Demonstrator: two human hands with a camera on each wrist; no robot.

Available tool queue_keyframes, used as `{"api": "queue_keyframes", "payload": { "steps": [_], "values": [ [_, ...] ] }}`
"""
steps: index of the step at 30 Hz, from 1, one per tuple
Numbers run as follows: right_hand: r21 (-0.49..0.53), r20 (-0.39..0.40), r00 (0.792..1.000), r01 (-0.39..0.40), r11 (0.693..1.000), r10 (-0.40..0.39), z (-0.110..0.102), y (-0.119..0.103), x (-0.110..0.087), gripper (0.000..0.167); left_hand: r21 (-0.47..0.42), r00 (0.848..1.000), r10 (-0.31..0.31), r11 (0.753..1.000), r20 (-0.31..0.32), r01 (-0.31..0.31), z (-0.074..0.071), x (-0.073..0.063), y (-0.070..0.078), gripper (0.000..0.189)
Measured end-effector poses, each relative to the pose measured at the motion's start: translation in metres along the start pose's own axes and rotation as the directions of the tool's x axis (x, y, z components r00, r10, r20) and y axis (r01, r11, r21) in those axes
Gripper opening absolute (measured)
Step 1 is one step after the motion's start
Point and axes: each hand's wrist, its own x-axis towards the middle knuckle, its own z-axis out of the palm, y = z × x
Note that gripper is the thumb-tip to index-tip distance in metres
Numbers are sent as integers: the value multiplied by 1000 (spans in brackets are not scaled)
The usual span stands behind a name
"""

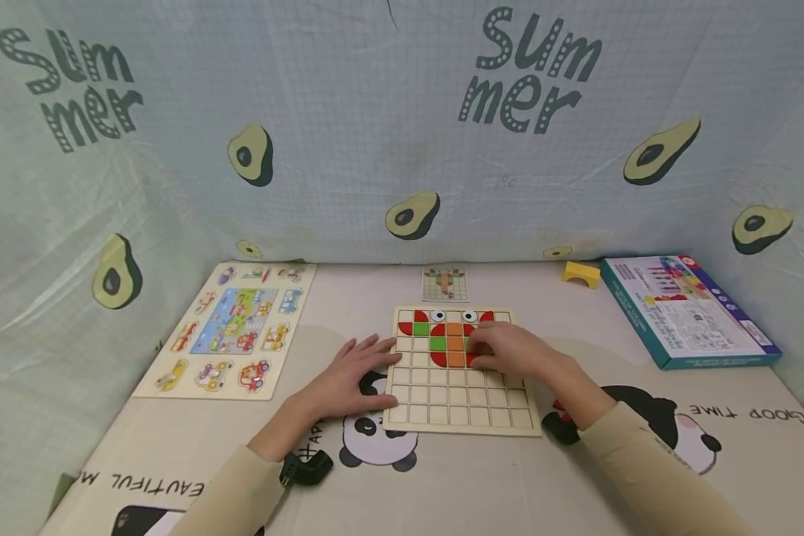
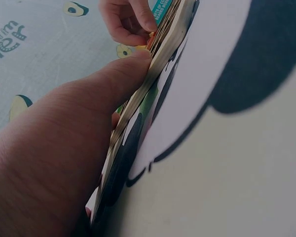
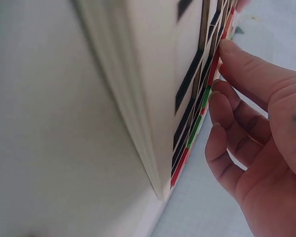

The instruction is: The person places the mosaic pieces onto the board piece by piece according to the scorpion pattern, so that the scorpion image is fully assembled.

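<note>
A pale wooden grid board point(image 1: 461, 418) lies in front of me, with red, green and orange tiles point(image 1: 455, 342) and two eye tiles point(image 1: 438, 316) in its upper squares. My left hand point(image 1: 351, 380) rests at the board's left edge with fingers spread, its thumb point(image 2: 130, 64) against the rim. Over the upper right squares, my right hand point(image 1: 514, 348) has curled fingers and pinches a red tile point(image 3: 215, 63) at the board's surface between thumb and fingertips. Those fingers partly cover the tiles on that side.
A small pattern card point(image 1: 445, 286) lies just beyond the board. To the left is a vehicle picture puzzle point(image 1: 241, 327). A boxed set point(image 1: 693, 309) and a yellow arch block point(image 1: 581, 275) stand at the back right. Printed cloth walls point(image 1: 335, 149) enclose the table.
</note>
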Motion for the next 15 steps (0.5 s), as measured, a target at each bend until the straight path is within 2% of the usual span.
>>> {"api": "queue_keyframes", "payload": {
  "steps": [4,9,15],
  "values": [
    [15,-7,1000,-22,1000,22,-3,1,-4,13,4,1000,2,1000,-1,-2,0,2,0,74],
    [55,-22,995,-94,994,95,-12,4,-12,14,4,1000,14,1000,-13,-14,0,4,1,73],
    [120,-44,984,-164,979,170,-18,14,-28,21,-1,1000,-5,1000,-2,5,0,1,2,74]
  ]
}}
